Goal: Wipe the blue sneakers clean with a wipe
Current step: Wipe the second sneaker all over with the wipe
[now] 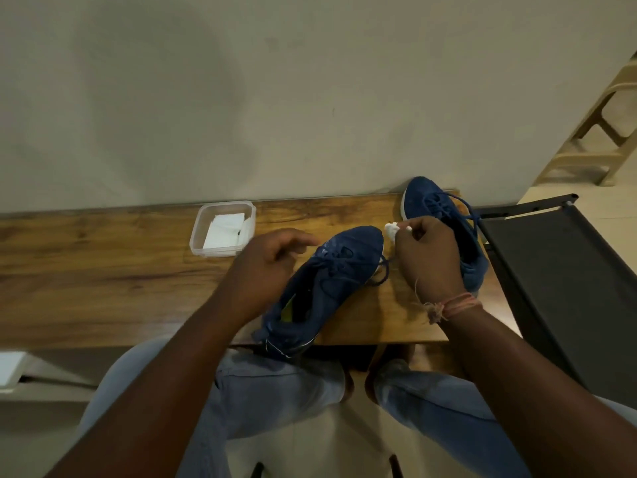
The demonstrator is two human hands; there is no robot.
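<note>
Looking down from my head:
Near shoe: the near shoe (pixel 331 281) lies slanted on the table (pixel 103 270), toe away from me and heel over the near edge, so I can reach all of it.
Left hand: my left hand (pixel 265 267) is at the near shoe's left side, by the laces. The fingers are loosely curled. I think it is there to keep the shoe from sliding, but I cannot tell if it really grips.
Right hand: my right hand (pixel 427 253) pinches the wipe (pixel 393 230) tight in its fingertips.
Wipe: it is a small white ball, just beside the near shoe's toe. I cannot tell if it touches. I think I am about to rub the toe.
Far shoe: the far shoe (pixel 437 215) lies behind my right hand, toe to the wall, waiting its turn.
Box: a clear box (pixel 198 232) with more white wipes sits on the table left of the shoes, near enough to grab a new one.
</note>
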